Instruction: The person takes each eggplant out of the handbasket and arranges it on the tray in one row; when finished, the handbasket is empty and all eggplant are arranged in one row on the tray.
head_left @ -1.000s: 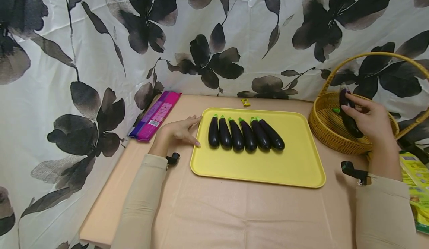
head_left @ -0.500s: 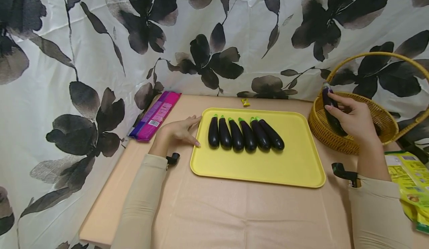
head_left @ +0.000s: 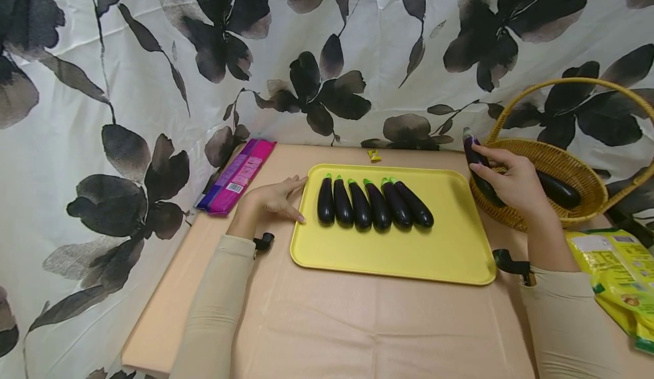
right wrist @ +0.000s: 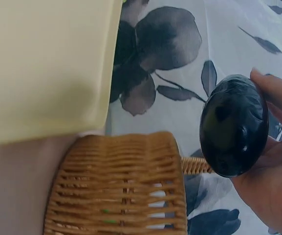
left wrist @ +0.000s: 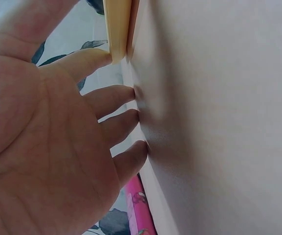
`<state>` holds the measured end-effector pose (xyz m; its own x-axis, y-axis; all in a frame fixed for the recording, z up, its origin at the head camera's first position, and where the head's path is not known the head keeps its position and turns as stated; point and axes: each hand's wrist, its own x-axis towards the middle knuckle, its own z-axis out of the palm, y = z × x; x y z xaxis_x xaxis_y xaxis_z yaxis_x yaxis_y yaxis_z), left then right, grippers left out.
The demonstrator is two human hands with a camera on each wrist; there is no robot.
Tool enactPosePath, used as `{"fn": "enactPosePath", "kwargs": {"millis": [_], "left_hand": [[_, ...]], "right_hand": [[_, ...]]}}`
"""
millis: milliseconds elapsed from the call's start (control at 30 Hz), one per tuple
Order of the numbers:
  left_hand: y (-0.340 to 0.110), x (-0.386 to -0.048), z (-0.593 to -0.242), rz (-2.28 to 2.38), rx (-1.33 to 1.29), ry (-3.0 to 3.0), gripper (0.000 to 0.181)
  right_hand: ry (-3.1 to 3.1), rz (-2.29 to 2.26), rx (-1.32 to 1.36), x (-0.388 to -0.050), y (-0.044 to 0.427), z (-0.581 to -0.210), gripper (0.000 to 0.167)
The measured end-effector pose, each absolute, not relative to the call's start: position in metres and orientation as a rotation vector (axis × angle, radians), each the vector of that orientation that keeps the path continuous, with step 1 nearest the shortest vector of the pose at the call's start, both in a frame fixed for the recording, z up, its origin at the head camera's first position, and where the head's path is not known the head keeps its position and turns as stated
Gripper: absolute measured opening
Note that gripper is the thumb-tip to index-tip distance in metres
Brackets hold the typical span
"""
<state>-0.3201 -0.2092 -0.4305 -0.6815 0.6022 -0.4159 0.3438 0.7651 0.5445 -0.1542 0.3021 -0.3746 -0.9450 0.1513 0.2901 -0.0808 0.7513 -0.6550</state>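
My right hand [head_left: 516, 183] grips a dark purple eggplant [head_left: 485, 172] between thumb and fingers, above the left rim of a wicker basket [head_left: 536, 153]. Its rounded end faces the camera in the right wrist view. Another eggplant [head_left: 559, 190] lies inside the basket. On the yellow tray [head_left: 388, 260], several eggplants [head_left: 378, 206] with green stems lie side by side, mostly toward the left. My left hand [head_left: 273, 200] touches the tray's left edge, thumb on the rim. In the left wrist view, one finger meets the tray's side while other fingers [left wrist: 119, 128] rest on the table.
A pink and purple packet [head_left: 237, 177] lies left of the tray. Behind the tray is a small yellow wrapper [head_left: 374, 156]. Yellow-green bags [head_left: 613, 271] lie at the right, and a floral curtain [head_left: 317, 38] hangs behind the table.
My right hand has carried the eggplant left, from above the basket's middle to its left rim. The eggplant left in the basket has come into view. My left hand stays put.
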Motion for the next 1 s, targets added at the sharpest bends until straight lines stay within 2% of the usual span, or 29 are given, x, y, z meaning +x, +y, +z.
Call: {"fn": "enactPosePath", "kwargs": {"millis": [400, 1000], "left_hand": [[-0.21, -0.322, -0.432, 0.581, 0.706, 2.378, 0.132], [-0.209, -0.323, -0.432, 0.574, 0.707, 2.373, 0.132]], "right_hand": [[-2.687, 1.023, 0.091, -0.167, 0.283, -0.387, 0.045], [-2.901, 1.092, 0.163, -0.181, 0.269, -0.408, 0.047]]}}
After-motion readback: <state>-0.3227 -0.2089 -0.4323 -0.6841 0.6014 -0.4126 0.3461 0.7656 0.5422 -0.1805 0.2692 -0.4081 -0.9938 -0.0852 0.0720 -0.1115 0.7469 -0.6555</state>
